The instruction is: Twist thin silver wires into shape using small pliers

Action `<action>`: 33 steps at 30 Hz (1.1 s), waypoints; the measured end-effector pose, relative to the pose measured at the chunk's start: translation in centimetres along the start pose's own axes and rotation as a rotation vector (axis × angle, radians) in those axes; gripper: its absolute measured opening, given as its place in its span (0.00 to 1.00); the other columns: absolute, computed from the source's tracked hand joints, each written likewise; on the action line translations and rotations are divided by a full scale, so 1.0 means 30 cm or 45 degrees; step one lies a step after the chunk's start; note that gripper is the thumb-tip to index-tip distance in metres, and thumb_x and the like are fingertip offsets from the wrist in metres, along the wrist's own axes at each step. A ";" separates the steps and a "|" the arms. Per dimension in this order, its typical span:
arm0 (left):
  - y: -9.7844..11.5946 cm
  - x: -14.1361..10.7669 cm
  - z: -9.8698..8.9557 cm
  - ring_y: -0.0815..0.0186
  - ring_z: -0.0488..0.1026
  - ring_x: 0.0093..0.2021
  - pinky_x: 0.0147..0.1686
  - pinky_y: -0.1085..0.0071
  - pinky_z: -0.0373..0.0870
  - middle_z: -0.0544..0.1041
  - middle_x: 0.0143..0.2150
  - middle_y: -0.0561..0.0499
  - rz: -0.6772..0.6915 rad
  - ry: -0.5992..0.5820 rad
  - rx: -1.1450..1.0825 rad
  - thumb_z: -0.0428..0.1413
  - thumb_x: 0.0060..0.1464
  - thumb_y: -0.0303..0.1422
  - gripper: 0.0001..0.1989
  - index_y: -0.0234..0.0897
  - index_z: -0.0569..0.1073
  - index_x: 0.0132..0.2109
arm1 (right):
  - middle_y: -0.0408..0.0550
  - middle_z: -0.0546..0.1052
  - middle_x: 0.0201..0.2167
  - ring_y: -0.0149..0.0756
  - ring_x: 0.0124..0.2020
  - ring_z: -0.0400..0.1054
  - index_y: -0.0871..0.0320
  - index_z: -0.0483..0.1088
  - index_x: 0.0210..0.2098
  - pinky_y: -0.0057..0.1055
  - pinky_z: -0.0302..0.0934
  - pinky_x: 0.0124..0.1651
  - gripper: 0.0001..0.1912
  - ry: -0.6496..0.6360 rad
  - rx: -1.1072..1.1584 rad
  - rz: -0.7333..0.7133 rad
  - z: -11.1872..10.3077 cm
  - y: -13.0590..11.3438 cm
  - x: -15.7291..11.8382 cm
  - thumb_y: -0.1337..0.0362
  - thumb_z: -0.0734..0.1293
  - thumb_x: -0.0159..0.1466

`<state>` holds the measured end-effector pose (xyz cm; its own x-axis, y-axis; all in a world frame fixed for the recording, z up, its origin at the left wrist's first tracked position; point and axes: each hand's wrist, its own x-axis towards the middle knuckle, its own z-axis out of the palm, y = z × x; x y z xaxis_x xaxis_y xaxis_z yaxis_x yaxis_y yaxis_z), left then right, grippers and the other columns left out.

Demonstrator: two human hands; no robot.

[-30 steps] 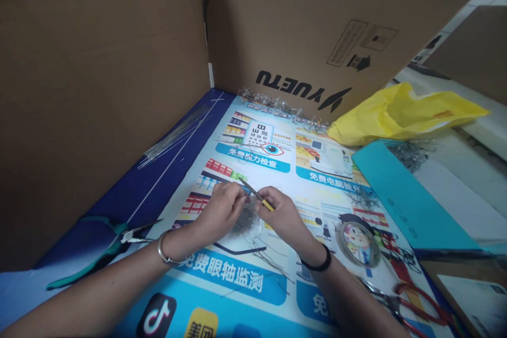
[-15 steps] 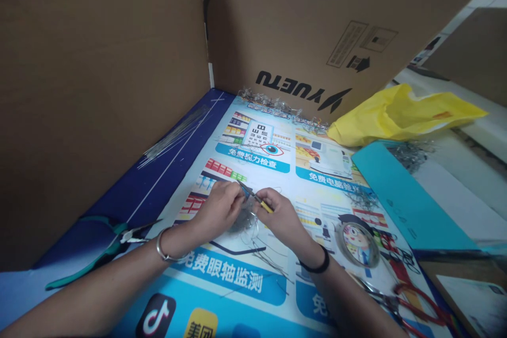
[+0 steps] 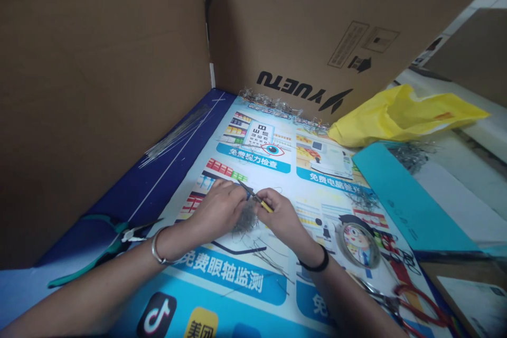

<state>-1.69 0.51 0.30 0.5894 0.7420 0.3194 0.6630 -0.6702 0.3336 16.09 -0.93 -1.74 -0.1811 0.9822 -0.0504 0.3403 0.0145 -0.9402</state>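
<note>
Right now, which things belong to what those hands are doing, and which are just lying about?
Probably in the job:
- yellow-handled pointed tool, in the right hand
- wire tangle, beside the left hand

Seemingly just lying about:
- green-handled pliers
- tape roll
- red-handled tool
- yellow bag
- straight wires, though these might be spare material

A plain brown cardboard wall (image 3: 103,74) stands at left, meeting a printed cardboard wall (image 3: 285,16) at a corner (image 3: 208,37) behind the tabletop (image 3: 130,195). Dim light leaves both walls shadowed; the tabletop's middle looks brighter.
</note>
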 end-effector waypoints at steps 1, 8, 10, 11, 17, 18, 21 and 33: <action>0.000 0.000 -0.001 0.60 0.64 0.31 0.33 0.65 0.59 0.69 0.27 0.48 -0.009 -0.009 -0.014 0.44 0.57 0.25 0.09 0.36 0.66 0.30 | 0.39 0.68 0.25 0.30 0.27 0.62 0.56 0.65 0.31 0.26 0.56 0.29 0.05 0.001 0.001 0.002 0.000 0.001 0.001 0.65 0.63 0.54; -0.004 -0.007 0.020 0.60 0.64 0.32 0.34 0.66 0.59 0.69 0.29 0.49 -0.092 0.009 -0.079 0.46 0.57 0.25 0.07 0.35 0.65 0.32 | 0.39 0.68 0.25 0.29 0.27 0.61 0.56 0.65 0.31 0.26 0.56 0.29 0.04 0.001 0.024 0.007 -0.002 0.001 0.001 0.66 0.63 0.54; -0.008 -0.008 0.027 0.61 0.65 0.32 0.33 0.66 0.59 0.70 0.28 0.50 -0.100 0.024 -0.080 0.46 0.58 0.26 0.07 0.35 0.65 0.32 | 0.39 0.68 0.25 0.29 0.26 0.62 0.56 0.65 0.31 0.26 0.56 0.29 0.04 -0.001 0.023 0.007 -0.002 0.002 0.000 0.65 0.62 0.54; -0.010 -0.007 0.029 0.61 0.65 0.32 0.33 0.67 0.59 0.70 0.28 0.50 -0.101 0.031 -0.074 0.46 0.59 0.27 0.07 0.35 0.65 0.32 | 0.39 0.68 0.25 0.30 0.26 0.62 0.56 0.65 0.31 0.26 0.56 0.29 0.04 -0.001 0.018 0.006 -0.003 0.002 0.000 0.65 0.62 0.54; -0.006 -0.005 0.024 0.59 0.66 0.32 0.34 0.65 0.59 0.71 0.28 0.48 -0.091 0.000 0.105 0.47 0.58 0.26 0.08 0.34 0.68 0.32 | 0.40 0.69 0.26 0.30 0.27 0.63 0.56 0.65 0.31 0.26 0.57 0.30 0.04 0.012 0.019 -0.004 -0.004 0.000 0.000 0.66 0.62 0.54; -0.004 -0.006 0.023 0.59 0.66 0.32 0.33 0.65 0.58 0.71 0.27 0.48 -0.077 -0.001 0.136 0.46 0.58 0.25 0.09 0.34 0.68 0.31 | 0.39 0.69 0.26 0.30 0.27 0.63 0.56 0.65 0.31 0.26 0.56 0.30 0.04 0.006 0.028 -0.004 -0.003 0.000 0.000 0.66 0.62 0.54; -0.003 -0.007 0.019 0.60 0.66 0.31 0.34 0.66 0.58 0.72 0.27 0.48 -0.021 0.028 0.193 0.46 0.58 0.25 0.10 0.34 0.69 0.31 | 0.39 0.68 0.25 0.30 0.27 0.62 0.56 0.64 0.31 0.26 0.56 0.30 0.04 0.001 0.040 -0.001 -0.002 -0.002 -0.001 0.66 0.62 0.54; -0.004 -0.016 0.015 0.61 0.66 0.31 0.35 0.65 0.59 0.72 0.28 0.48 0.048 0.151 0.120 0.46 0.58 0.26 0.09 0.34 0.69 0.32 | 0.40 0.70 0.26 0.31 0.27 0.64 0.56 0.65 0.31 0.27 0.57 0.30 0.04 0.004 0.037 0.020 -0.007 0.013 0.004 0.65 0.63 0.54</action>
<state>-1.86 0.25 -0.29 0.5598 0.7056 0.4344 0.6851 -0.6890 0.2364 16.40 -0.77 -2.06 -0.1733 0.9828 -0.0639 0.3160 -0.0060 -0.9487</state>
